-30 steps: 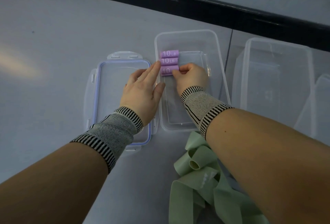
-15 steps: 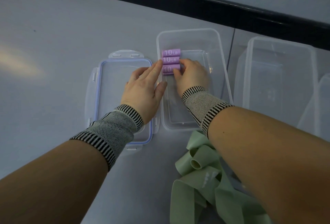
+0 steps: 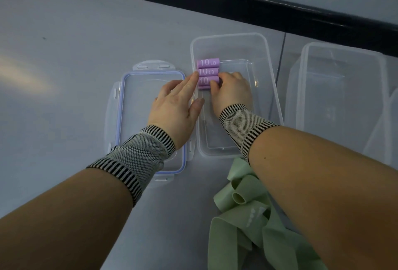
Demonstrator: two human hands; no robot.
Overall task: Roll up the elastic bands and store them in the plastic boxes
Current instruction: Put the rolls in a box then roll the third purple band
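Three rolled purple bands marked 10 LB (image 3: 208, 71) lie side by side at the far left of a clear plastic box (image 3: 271, 89). My right hand (image 3: 231, 92) is inside the box, its fingers curled on the nearest purple roll (image 3: 206, 83). My left hand (image 3: 175, 106) lies with straight fingers along the box's left wall, fingertips touching the rolls' left ends. Loose green bands (image 3: 252, 216) are heaped in front of the box, partly hidden by my right forearm.
The box's lid (image 3: 137, 97), with a blue seal, lies flat to the left under my left wrist. More clear plastic boxes (image 3: 342, 89) stand to the right. A black strip (image 3: 237, 3) runs along the table's far edge.
Both hands have edged slightly forward. The nearest purple roll now sits tight against the other two.
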